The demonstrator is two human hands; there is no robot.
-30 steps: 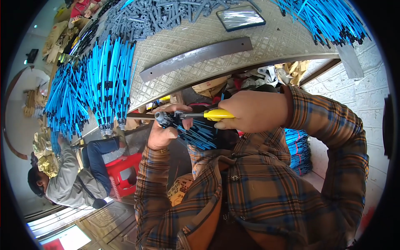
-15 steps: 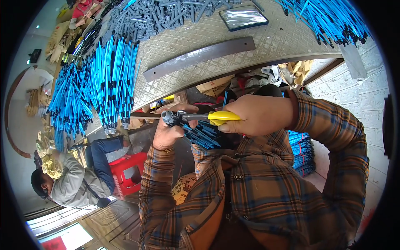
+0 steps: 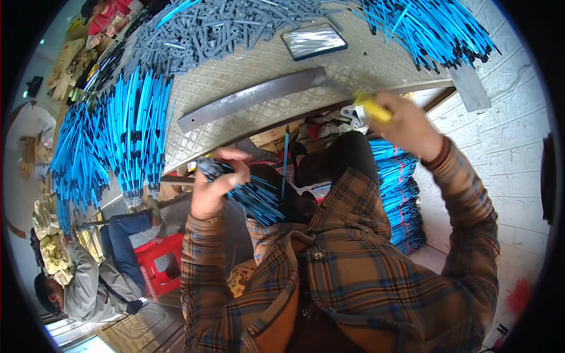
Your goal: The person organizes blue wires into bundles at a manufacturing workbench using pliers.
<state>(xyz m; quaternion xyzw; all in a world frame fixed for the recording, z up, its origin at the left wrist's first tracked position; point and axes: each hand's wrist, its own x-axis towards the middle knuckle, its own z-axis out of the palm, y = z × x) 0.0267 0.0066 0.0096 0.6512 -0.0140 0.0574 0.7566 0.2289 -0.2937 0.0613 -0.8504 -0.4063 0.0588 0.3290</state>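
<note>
My left hand (image 3: 209, 197) is closed around a bundle of thin blue tubes (image 3: 256, 203). Their dark upper end shows between thumb and fingers, and the tubes slant down over my lap. Out to the right, above the table's near edge, my right hand (image 3: 409, 126) grips a tool with a yellow handle (image 3: 372, 107). A greyish metal end points up and left from it, but motion smears it and its kind is unclear. The two hands are well apart. A curved grey metal bar (image 3: 253, 99) lies on the table near the tool.
Blue tubes with black ends are piled on the table's left (image 3: 138, 132) and far right (image 3: 435, 32). Loose grey fittings (image 3: 218, 35) and a tray of shiny thin strips (image 3: 315, 41) lie at the back. Stacked blue bundles (image 3: 400, 194) stand right of my knees. A person (image 3: 97, 276) sits left.
My right hand has pulled the yellow-handled tool away from the bundle, up and to the right over the table edge. My left hand still holds the bundle. The view has shifted slightly.
</note>
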